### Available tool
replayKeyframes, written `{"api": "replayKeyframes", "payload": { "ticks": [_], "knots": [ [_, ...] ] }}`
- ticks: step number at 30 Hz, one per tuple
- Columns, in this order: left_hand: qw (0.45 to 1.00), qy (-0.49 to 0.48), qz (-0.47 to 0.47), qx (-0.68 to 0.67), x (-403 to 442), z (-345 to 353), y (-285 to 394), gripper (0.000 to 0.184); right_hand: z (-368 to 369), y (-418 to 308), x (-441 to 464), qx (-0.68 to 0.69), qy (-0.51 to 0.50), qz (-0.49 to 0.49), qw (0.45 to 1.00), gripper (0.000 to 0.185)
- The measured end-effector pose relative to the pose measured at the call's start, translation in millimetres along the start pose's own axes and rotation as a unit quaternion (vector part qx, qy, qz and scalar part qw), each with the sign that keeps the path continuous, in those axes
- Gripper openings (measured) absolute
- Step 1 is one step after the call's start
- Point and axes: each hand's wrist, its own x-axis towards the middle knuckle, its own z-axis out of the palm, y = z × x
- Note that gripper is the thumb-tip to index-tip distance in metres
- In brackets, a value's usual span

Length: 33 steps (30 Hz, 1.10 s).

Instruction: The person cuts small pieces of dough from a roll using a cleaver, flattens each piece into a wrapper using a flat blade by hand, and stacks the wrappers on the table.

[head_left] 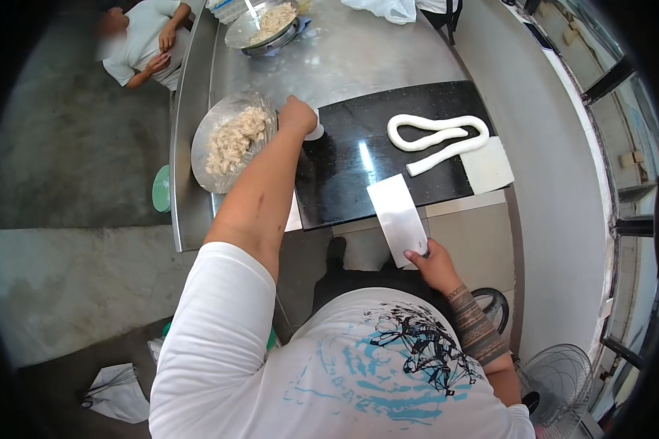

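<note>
My right hand (pixel 436 266) grips a broad, rectangular cleaver (pixel 398 216) near its lower end, the blade reaching over the front edge of the black stone slab (pixel 348 186). At the slab's left edge, my left hand (pixel 298 115) is closed around a small white object (pixel 316 126), mostly hidden by the fingers. On the slab's right side lies a long white rope of dough (pixel 439 130), bent into a loop. One stretch of it rests on a square off-white piece (pixel 488 165) at the corner. Left of my forearm sits a plastic-lined bowl (pixel 198 150) of pale, lumpy filling (pixel 234 139).
Another metal bowl (pixel 260 50) of pale mixture stands at the back of the steel table (pixel 359 51). A white plastic bag (pixel 384 9) lies farther back. A person (pixel 150 40) is beyond the table's left side. A fan (pixel 560 384) stands at lower right.
</note>
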Motion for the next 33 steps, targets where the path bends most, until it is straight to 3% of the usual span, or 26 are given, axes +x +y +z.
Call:
{"api": "replayKeyframes", "payload": {
  "ticks": [9, 12, 18, 21, 24, 27, 30, 33],
  "knots": [
    [0.986, 0.030, 0.100, -0.127, -49, -53, 21, 0.037, -2, 12, -7, 0.010, -0.038, -0.010, 0.999, 0.050],
    [0.982, 0.064, 0.145, -0.105, -51, -67, 12, 0.039, -3, 9, -4, -0.001, -0.042, 0.000, 0.999, 0.049],
    [0.979, 0.088, 0.172, 0.064, -29, -36, -25, 0.044, -6, 3, -6, 0.009, -0.039, -0.004, 0.999, 0.049],
    [0.951, 0.188, 0.243, 0.010, -56, -36, -23, 0.037, -20, 2, -17, -0.021, 0.009, -0.044, 0.999, 0.044],
    [0.947, 0.170, 0.256, -0.100, -109, -15, -5, 0.032, -47, -21, -33, 0.080, 0.018, 0.051, 0.995, 0.034],
    [0.933, 0.087, 0.306, -0.167, -157, 34, 10, 0.030, -63, -25, -38, 0.225, 0.073, 0.007, 0.972, 0.021],
    [0.927, 0.008, 0.308, -0.215, -197, 62, 37, 0.041, -89, -43, -40, 0.144, 0.107, 0.005, 0.984, 0.021],
    [0.892, 0.006, 0.375, -0.251, -223, 72, 65, 0.044, -102, -33, -28, -0.112, 0.170, -0.104, 0.973, 0.019]
  ]
}}
